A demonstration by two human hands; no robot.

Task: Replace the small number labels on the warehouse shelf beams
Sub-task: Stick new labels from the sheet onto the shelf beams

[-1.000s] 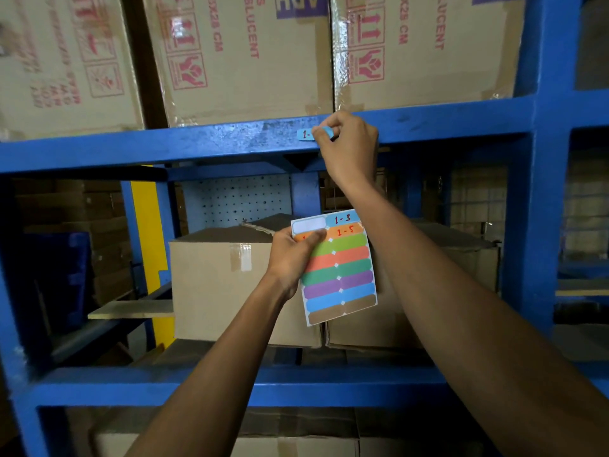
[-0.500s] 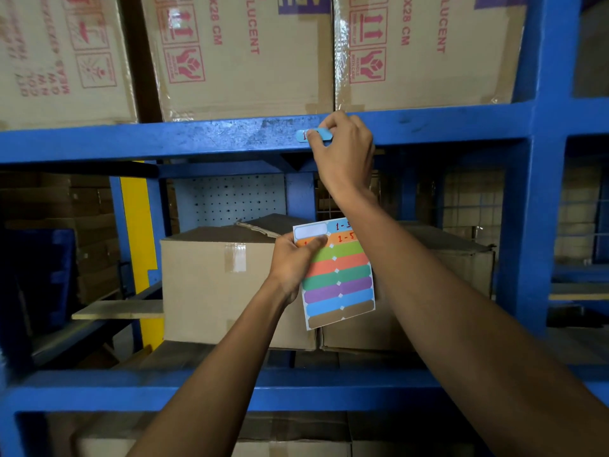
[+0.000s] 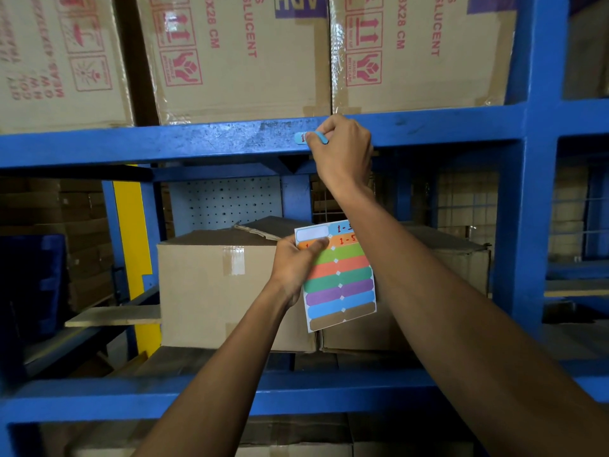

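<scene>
Currently: shelf beam relabelling, one item in hand.
Right hand (image 3: 342, 150) pinches a small blue label (image 3: 301, 138) against the beam (image 3: 164, 143), likely seating it flat; left hand (image 3: 293, 265) grips the sticker sheet (image 3: 339, 282) below, kept near for the next peel. Shelves hold closed cardboard boxes (image 3: 214, 291); contents unseen.

I count three cardboard cartons (image 3: 237, 57) with red handling marks on the top level. Below, I see a taped brown box (image 3: 217, 291), a perforated panel (image 3: 224, 202), a yellow post (image 3: 131, 232) and a loose wooden board (image 3: 112, 315).
</scene>
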